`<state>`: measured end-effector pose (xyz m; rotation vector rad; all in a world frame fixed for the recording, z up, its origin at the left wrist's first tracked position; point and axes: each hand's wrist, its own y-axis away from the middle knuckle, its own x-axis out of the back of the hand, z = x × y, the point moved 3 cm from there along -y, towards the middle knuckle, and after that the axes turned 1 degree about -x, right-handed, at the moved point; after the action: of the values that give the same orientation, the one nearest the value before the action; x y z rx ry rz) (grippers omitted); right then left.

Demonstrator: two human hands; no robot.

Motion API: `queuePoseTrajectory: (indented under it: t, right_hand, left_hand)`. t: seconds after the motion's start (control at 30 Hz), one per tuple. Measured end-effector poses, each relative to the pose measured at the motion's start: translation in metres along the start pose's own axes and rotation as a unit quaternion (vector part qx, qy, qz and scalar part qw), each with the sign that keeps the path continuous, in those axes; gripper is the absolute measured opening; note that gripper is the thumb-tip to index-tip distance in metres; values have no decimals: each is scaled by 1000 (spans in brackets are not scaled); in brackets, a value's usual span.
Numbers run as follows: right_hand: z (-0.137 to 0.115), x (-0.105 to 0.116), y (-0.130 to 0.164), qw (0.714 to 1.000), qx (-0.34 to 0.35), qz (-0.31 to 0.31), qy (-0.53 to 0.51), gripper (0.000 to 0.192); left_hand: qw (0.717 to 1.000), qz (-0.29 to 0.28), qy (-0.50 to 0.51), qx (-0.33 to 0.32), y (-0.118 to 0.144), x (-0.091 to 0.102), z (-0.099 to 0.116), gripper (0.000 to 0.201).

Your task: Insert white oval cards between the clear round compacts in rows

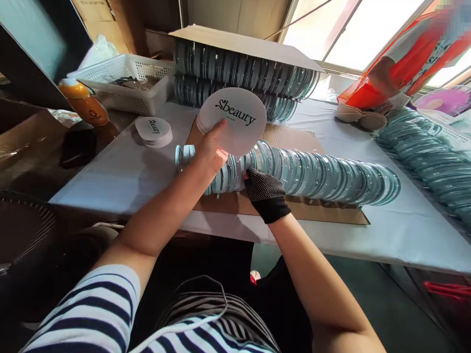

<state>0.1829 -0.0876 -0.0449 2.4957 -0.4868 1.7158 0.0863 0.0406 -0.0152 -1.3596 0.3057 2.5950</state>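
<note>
**Round labels in one hand, row of cases under the other**

Your left hand (210,153), in the middle of the frame, is closed around a stack of round white cards (235,122) printed "Sbeauty"; the thumb lies on the front card and the fingers are behind the stack, so it is held upright, just above the table (121,171). Your right hand (265,192), in a black dotted glove, rests on the long row of round blue cases (312,174) that stand on edge on a sheet of cardboard (324,208). Its fingers are curled and touch the cases near the left end of the row; if they pinch one case, I cannot tell.

To my judgement, you are at the step of bringing one card to one case. The next move calls for separating a single card from the stack with the thumb, and for keeping the row steady, because the cases lean on each other and can roll.

The card stack is directly above the left end of the row, and just up and left of your gloved hand. A second, smaller pile of cards (154,132) lies flat on the table, left of the centre.
</note>
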Motion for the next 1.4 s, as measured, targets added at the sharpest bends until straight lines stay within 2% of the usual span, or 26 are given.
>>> queuePoseTrajectory:
  t: [0.03, 0.07, 0.13, 0.17, 0.2, 0.23, 0.3, 0.37, 0.43, 0.47, 0.53, 0.63, 0.67, 0.73, 0.8, 0.87, 0.9, 0.97, 1.03, 1.1, 1.17, 1.27, 1.33, 1.4]
  right_hand:
    - [3, -4, 2, 995, -9, -50, -85, 31]
    - [7, -9, 5, 976, -13, -110, -187, 31]
    - [11, -16, 11, 909, -5, -206, -362, 39]
    - [14, -15, 13, 891, 2, -213, -400, 42]
    - [17, -10, 12, 895, 5, -191, -403, 44]
    - [21, -2, 9, 913, -1, -146, -381, 45]
    - [27, 26, 0, 952, -11, 14, -306, 48]
    - [25, 63, -9, 953, 16, 192, -234, 54]
    - [15, 91, -12, 941, 67, 295, -150, 59]
    - [8, 100, -12, 940, 89, 315, -102, 59]
    - [-10, 103, -5, 940, 121, 316, -27, 54]
    - [-35, 90, 7, 938, 180, 295, 4, 44]
    - [-40, 87, 8, 942, 176, 287, -5, 42]
    - [-38, 88, 8, 944, 104, 311, -35, 40]
    - [-25, 100, 15, 918, 7, 392, -64, 39]
    - [-13, 111, 34, 901, -16, 429, -69, 42]
    - [-10, 112, 47, 910, -1, 411, -58, 42]
    - [-10, 104, 75, 946, 32, 321, -12, 40]
    - [-15, 86, 98, 969, 31, 240, 42, 37]
    - [-24, 65, 105, 978, 14, 188, 85, 36]
    - [-38, 46, 93, 982, 0, 151, 111, 35]
    - [-57, 20, 54, 988, 2, 92, 125, 37]
    - [-65, 8, 30, 990, 16, 60, 125, 38]
    - [-65, 1, 19, 990, 29, 55, 124, 36]
  left_hand:
    - [1000, -4, 0, -8, 1, 1, 0, 35]
    - [1000, -9, 0, -18, 2, 1, -1, 38]
    - [999, -22, -2, -40, 4, 1, -3, 43]
    - [998, -30, -3, -51, 5, 0, -4, 45]
    - [997, -37, -4, -62, 6, -1, -5, 47]
    - [996, -42, -5, -73, 9, -2, -5, 48]
    - [995, -47, -12, -90, 15, -6, -5, 49]
    - [994, -56, -23, -95, 26, -10, -3, 47]
    - [993, -70, -36, -86, 39, -13, -2, 44]
    - [993, -75, -40, -81, 46, -13, -1, 43]
    - [993, -79, -47, -73, 57, -12, -1, 39]
    - [994, -68, -59, -61, 67, -7, -2, 32]
    - [994, -67, -62, -54, 69, -5, -2, 30]
    - [995, -75, -56, -40, 66, -5, 1, 26]
    - [995, -82, -32, -37, 57, -7, 11, 25]
    - [997, -57, 0, -53, 40, -7, 26, 28]
    - [997, -41, 12, -59, 30, -6, 34, 31]
    - [998, -20, 20, -47, 11, -4, 46, 35]
    - [1000, -11, 15, -13, -3, 0, 51, 33]
    - [1000, -3, 11, 13, -9, 4, 50, 30]
    - [1000, -3, 14, 21, -9, 8, 48, 28]
    - [999, -24, 16, 22, -7, 10, 46, 28]
    - [999, -27, 13, 20, -6, 12, 47, 29]
    - [1000, -23, 10, 15, -7, 15, 48, 30]
